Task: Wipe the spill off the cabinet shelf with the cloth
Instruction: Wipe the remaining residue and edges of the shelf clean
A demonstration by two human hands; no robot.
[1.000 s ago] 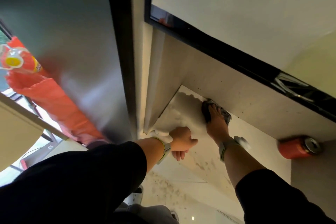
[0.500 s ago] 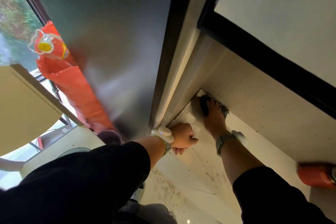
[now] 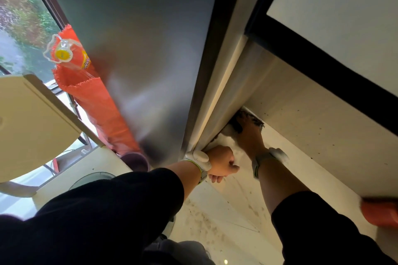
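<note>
My right hand (image 3: 249, 137) presses a dark cloth (image 3: 257, 121) flat into the far left corner of the pale cabinet shelf (image 3: 284, 170); most of the cloth is hidden under the fingers. A whitish foamy patch (image 3: 227, 141) lies on the shelf just left of that hand. My left hand (image 3: 221, 162) is curled around the front edge of the shelf beside the cabinet's side panel. Both wrists wear pale bands.
A red can (image 3: 380, 213) lies on its side on the shelf at the far right. A tall steel fridge side (image 3: 137, 49) stands left of the cabinet. An orange bag with a bottle (image 3: 71, 56) hangs by the window. Speckled floor (image 3: 206, 221) lies below.
My right hand has slid the cloth further left, into the shelf's back corner. The view has swung left, pushing the red can to the frame edge. My left hand stays on the shelf edge.
</note>
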